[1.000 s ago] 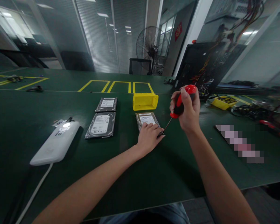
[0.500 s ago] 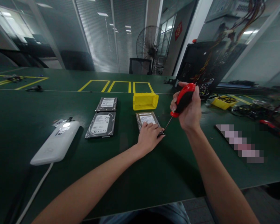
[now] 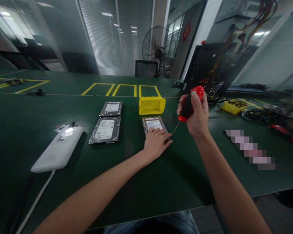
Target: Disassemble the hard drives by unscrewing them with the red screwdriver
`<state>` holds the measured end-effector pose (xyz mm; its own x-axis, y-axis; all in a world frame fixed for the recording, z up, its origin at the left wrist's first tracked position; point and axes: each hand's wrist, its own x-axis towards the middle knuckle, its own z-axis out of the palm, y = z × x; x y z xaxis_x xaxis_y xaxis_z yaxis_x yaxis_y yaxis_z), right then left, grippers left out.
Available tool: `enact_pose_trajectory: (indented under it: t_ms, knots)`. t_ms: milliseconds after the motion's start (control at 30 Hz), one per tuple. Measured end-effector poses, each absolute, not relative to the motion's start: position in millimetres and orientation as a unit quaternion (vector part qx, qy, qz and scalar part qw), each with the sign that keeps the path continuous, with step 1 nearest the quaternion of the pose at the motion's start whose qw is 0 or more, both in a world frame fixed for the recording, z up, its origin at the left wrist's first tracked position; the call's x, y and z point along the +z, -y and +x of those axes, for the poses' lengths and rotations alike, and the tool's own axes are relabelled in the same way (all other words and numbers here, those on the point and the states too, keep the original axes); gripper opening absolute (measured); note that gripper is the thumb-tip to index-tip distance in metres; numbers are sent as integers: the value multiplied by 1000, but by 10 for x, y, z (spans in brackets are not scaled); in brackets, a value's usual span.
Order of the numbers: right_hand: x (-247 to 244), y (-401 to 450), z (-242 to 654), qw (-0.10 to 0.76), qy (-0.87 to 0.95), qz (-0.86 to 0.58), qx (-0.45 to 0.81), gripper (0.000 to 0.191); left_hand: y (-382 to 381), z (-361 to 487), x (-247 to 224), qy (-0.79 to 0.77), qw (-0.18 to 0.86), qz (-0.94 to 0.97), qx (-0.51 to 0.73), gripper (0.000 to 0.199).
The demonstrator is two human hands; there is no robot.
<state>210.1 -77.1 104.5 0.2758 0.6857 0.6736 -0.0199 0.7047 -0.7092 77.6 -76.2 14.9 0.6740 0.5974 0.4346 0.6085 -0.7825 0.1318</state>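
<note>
Left-hand fingers [image 3: 157,132] hide the near part of a hard drive [image 3: 152,122], its label [image 3: 155,124] too small to read; toward the bench's [image 3: 161,191] near edge, at right, pixelation masks a flat item [image 3: 249,148].

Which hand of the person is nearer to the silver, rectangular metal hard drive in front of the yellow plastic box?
Left. The left hand rests on the drive; the right hand is apart from it, to the right, holding a red-and-black screwdriver.

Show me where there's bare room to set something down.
Free: between the white device and left forearm; between the drive pair and yellow bin. Crowded: around the left hand, its drive and screwdriver; far right, by cables.
</note>
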Motion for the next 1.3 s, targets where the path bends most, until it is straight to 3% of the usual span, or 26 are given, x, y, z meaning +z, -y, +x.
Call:
enact_pose_trajectory:
  t_ms: [200, 400, 1133, 1300]
  knots:
    - [1034, 771, 2103, 726, 569, -292, 253, 17, 759, 772, 150, 328, 10, -914, -238, 25]
    - [1094, 798, 2096, 708, 570, -310, 277, 42, 755, 774, 134, 325, 9, -912, -248, 25]
    - [1049, 789, 2066, 728, 566, -278, 270, 17, 736, 787, 100, 322, 17, -911, -258, 25]
    - [1034, 755, 2122, 716, 582, -297, 246, 27, 739, 782, 119, 321, 18, -914, -249, 25]
